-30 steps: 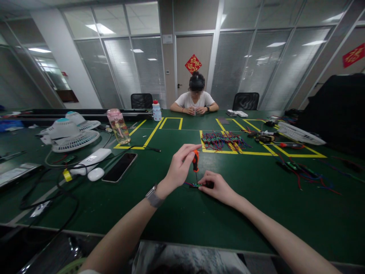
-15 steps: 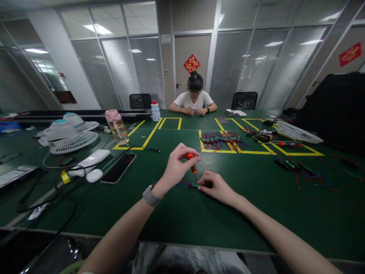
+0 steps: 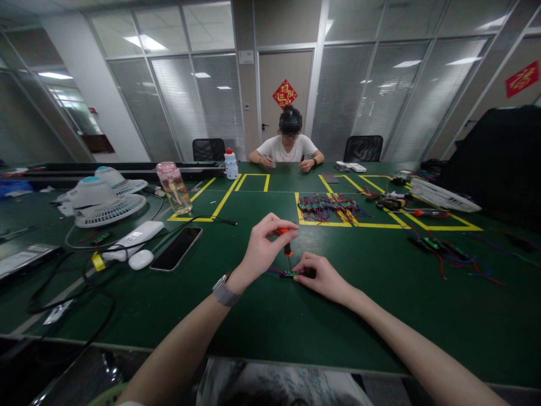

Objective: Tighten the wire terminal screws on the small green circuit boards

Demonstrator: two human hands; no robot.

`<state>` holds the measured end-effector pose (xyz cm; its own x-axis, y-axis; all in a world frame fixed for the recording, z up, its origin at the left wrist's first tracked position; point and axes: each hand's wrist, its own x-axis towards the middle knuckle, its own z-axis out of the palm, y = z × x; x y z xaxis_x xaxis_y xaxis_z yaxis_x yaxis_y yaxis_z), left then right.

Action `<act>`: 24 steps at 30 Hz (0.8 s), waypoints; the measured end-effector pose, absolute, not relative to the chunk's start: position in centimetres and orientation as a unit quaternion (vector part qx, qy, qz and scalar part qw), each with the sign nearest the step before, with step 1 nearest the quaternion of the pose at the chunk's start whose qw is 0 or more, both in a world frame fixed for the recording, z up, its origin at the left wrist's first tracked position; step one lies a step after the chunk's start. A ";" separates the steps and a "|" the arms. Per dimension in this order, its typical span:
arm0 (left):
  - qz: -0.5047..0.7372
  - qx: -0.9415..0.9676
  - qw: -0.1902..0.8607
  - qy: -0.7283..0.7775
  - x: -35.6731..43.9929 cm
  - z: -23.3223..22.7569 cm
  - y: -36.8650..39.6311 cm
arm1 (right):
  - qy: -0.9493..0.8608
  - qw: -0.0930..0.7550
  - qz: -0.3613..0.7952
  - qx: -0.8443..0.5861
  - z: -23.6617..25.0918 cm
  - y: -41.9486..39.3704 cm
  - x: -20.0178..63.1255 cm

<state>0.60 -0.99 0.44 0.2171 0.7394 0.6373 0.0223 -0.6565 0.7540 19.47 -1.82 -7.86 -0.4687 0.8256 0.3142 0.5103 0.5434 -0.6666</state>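
Note:
Upright in my left hand [image 3: 267, 243] is a small screwdriver [image 3: 288, 248] with an orange and black handle, gripped near its top. Its thin shaft points down at a small green circuit board [image 3: 288, 274] lying on the table; whether the tip sits in a screw is too small to tell. The thumb and fingers of my right hand [image 3: 319, 276] pinch the board's right end. Red and blue wires run out from the board's left side, partly behind my left wrist.
Beyond my hands lies a row of wired boards [image 3: 329, 207] inside yellow tape. Left are a phone [image 3: 176, 249], a white power bank [image 3: 134, 239], a fan [image 3: 101, 203] and a bottle [image 3: 174, 187]. More boards [image 3: 439, 247] lie right. Opposite sits a person [image 3: 288, 144].
My left hand and the screwdriver stay nearly in place over the board, with the handle slightly turned. Across the table, the other person's hands have moved apart.

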 end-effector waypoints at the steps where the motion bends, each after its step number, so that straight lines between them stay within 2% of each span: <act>1: 0.566 0.715 0.309 0.272 0.5 0.4 -1.0 | -0.820 0.315 0.249 -0.408 -7.8 -1.8 19.4; 4: 0.548 0.734 0.304 0.262 0.3 0.5 -1.0 | -0.821 0.315 0.247 -0.408 -7.8 -1.9 19.4; 8: 0.521 0.738 0.372 0.212 0.3 0.3 -1.1 | -0.822 0.319 0.243 -0.405 -7.9 -1.8 19.4; 10: 0.522 0.735 0.372 0.220 0.5 0.2 -1.1 | -0.823 0.317 0.243 -0.403 -7.9 -1.8 19.4; 18: 0.537 0.761 0.186 0.312 0.5 0.4 -1.1 | -0.825 0.315 0.241 -0.402 -8.0 -1.8 19.5; 24: 0.505 0.764 0.309 0.256 0.5 0.0 -1.1 | -0.824 0.317 0.244 -0.402 -7.9 -1.8 19.5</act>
